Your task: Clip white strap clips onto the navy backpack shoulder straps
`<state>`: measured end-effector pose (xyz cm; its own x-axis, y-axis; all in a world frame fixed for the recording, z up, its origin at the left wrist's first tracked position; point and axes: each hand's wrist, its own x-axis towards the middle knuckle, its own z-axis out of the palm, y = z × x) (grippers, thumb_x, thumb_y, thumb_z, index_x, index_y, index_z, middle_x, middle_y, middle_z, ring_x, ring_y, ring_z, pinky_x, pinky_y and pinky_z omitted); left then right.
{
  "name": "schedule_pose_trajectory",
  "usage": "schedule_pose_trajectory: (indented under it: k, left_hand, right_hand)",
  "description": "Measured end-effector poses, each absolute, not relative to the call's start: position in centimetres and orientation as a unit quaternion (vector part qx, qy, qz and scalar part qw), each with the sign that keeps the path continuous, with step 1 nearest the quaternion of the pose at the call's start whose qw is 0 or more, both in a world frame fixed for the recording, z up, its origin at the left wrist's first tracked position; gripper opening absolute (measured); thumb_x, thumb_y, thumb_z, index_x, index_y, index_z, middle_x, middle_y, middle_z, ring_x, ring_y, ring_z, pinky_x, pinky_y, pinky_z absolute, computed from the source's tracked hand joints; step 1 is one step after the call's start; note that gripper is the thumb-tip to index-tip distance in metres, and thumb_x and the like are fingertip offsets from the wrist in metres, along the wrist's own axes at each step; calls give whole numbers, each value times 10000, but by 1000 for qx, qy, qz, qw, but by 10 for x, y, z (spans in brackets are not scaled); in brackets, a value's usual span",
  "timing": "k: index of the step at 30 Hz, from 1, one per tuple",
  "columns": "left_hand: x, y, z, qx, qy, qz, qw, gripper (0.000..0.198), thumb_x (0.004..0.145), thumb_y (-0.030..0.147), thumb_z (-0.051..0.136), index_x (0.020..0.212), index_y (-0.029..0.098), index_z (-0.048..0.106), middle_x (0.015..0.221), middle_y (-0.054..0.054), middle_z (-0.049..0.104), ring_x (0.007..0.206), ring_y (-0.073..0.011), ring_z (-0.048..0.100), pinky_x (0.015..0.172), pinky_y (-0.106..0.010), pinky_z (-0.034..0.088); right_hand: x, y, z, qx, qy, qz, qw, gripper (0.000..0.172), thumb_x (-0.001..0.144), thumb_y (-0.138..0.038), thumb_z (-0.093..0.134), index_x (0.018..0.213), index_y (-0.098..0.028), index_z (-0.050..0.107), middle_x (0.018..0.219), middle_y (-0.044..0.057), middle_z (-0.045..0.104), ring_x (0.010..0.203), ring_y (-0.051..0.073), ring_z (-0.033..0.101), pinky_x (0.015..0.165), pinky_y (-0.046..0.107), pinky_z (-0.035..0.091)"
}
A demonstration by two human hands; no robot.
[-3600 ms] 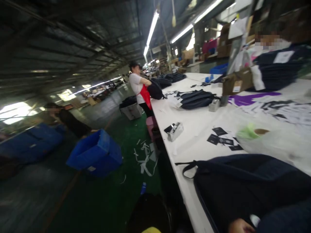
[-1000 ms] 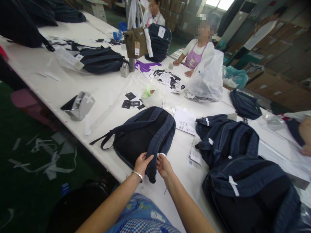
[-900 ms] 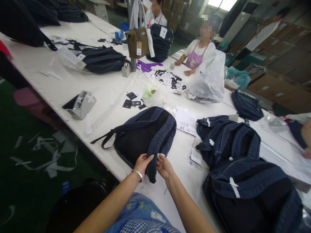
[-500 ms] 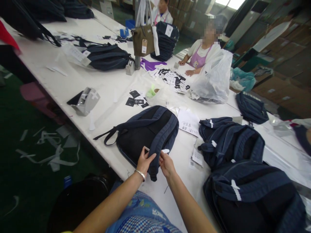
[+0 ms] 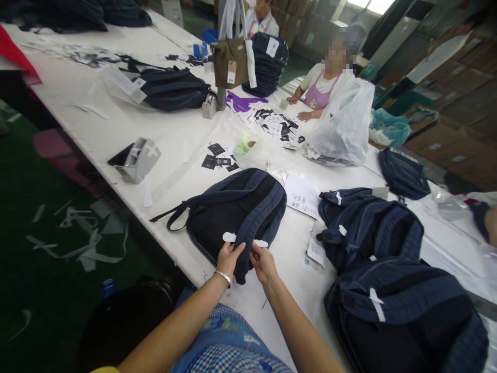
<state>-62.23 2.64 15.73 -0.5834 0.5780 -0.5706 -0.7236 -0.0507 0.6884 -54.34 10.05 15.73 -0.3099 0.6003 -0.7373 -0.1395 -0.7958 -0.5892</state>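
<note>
Now showing to the left of the shoulder strap (image 5: 253, 217) too: white strip (image 5: 229, 237), rounded end clear over the back panel, against only a toothed tip on the right half a second ago. Otherwise hardly a shift, with the navy backpack (image 5: 205, 223) lying in the same spot, black back panel upward, at the near edge of the white table (image 5: 97, 137). Gripping the strap's lower stretch with the left hand (image 5: 228, 258), thumb on top, other fingers partly out of sight. Working at the strap's right edge with the right hand (image 5: 264, 264), fingertips bunched beside the toothed end; cannot tell whether clamped on the strip or merely touching. Likely soft and padded under the thumb, this far, and probably light for the bag's bulk, quick to slump if lifted from one side. Hardly slippery, judging by the matte cloth. As for the strip, probably thin, bendy, smooth and easily creased; best pinched close to either end, with the strap steadied just below. For the whole bag, better held by both padded straps than by the thin webbing (image 5: 179, 209) trailing off leftward. Over to the right, more navy backpacks (image 5: 392, 217), with similar white pieces (image 5: 376, 304) on the straps.
</note>
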Motion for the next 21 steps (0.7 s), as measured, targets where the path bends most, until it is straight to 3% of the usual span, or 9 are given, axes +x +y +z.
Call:
schedule_pose_trajectory:
  k: [3,6,11,16,21]
  left_hand:
    - [-627,27,152,-44,549,712,436,451,663,272,787,1057,143,609,1073,-126,689,995,-250,649,938,-401,496]
    - [-630,27,146,-17,568,707,421,408,654,293,782,1001,134,638,1049,-121,698,996,-253,648,941,-403,490]
    - [-633,26,139,21,602,693,396,422,674,292,756,1052,158,624,1064,-104,695,999,-234,646,933,-379,487]
    - [-634,26,136,104,655,646,377,312,725,273,698,1010,165,629,1003,-88,713,946,-226,661,880,-347,498]
    - [-627,30,132,183,722,582,326,229,759,231,637,979,170,634,961,-82,715,921,-224,661,814,-317,499]
  right_hand:
    - [-540,103,157,-549,-318,734,244,271,634,-350,767,801,-174,646,793,25,687,762,157,649,647,249,537]
    - [-534,107,156,-495,-504,654,268,316,731,-393,667,973,-189,679,971,51,696,858,190,642,755,309,536]
    - [-523,120,156,-335,-731,536,257,256,809,-256,569,1041,-243,677,1170,63,621,1110,205,558,976,357,442]
    - [-521,135,161,-269,-800,499,196,145,835,-271,558,835,-241,700,1033,57,673,977,195,616,909,347,473]
    - [-533,140,159,-302,-763,560,112,185,853,-374,530,874,-227,642,697,-5,644,592,131,592,611,253,477]
